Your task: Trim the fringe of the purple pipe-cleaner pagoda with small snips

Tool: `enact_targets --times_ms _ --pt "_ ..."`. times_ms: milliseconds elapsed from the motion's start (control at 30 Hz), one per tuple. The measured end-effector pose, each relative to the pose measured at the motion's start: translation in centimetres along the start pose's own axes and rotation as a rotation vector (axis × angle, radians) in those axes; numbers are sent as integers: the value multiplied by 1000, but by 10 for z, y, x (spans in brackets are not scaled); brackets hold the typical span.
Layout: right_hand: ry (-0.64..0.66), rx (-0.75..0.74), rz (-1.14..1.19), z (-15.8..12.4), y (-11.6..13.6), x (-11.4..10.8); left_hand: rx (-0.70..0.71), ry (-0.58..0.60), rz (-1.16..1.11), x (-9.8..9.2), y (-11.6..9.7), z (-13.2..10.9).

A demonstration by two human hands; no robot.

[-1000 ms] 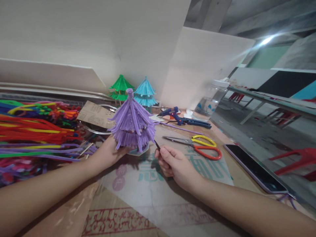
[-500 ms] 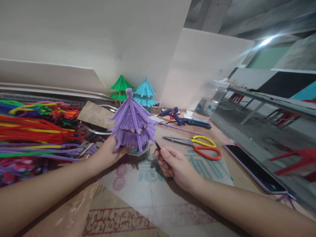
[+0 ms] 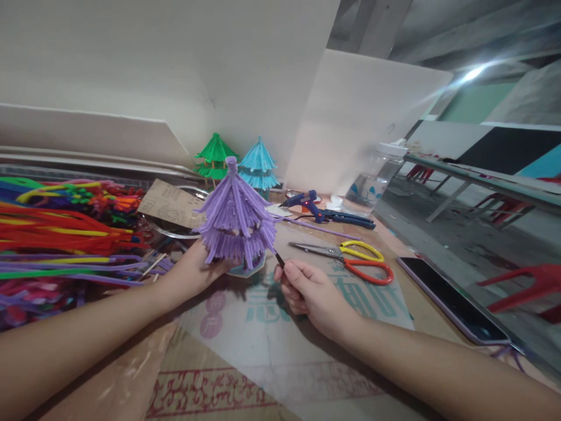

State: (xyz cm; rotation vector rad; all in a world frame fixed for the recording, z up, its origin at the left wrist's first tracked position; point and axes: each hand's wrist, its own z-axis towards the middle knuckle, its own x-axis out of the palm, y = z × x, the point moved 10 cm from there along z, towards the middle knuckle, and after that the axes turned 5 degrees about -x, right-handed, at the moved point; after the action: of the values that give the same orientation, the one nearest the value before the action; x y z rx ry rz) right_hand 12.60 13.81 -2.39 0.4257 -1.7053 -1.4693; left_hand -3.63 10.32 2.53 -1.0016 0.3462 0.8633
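Note:
A two-tiered purple pipe-cleaner pavilion stands in front of me on a pale, many-sided base. My left hand is closed around its lower left side near the base, and the model hides most of the fingers. In my right hand, thumb and fingers pinch dark, thin tweezers. Their tip points up and left, at the right edge of the lower purple roof; whether it touches cannot be made out. Behind are a green pavilion and a light-blue pavilion.
Scissors with yellow and red handles lie to the right, near a phone. Beyond are a glue gun, blue-handled pliers and a water bottle. Bundled pipe cleaners fill the left side beside a cardboard piece.
The purple pavilion has shifted or turned very slightly to the right. The tweezers' tip looks a little higher and further left; both hands stay nearly in place.

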Motion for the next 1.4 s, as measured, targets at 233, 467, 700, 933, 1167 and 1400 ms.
enact_targets --times_ms 233,467,700,933,1167,1400 --pt "3 3 8 -1 0 0 -4 28 -22 1 -6 2" --pt "0 -5 -12 -1 0 0 24 23 -36 2 -4 1" --pt "-15 -2 30 0 0 -2 -5 27 -30 3 -3 2" --pt "4 -3 -29 -2 1 1 -56 50 -31 1 -4 3" --pt "58 -11 -161 -7 2 8 -40 70 1 5 -9 3" --pt "37 24 -118 -7 -1 3 -6 167 74 14 -17 2"
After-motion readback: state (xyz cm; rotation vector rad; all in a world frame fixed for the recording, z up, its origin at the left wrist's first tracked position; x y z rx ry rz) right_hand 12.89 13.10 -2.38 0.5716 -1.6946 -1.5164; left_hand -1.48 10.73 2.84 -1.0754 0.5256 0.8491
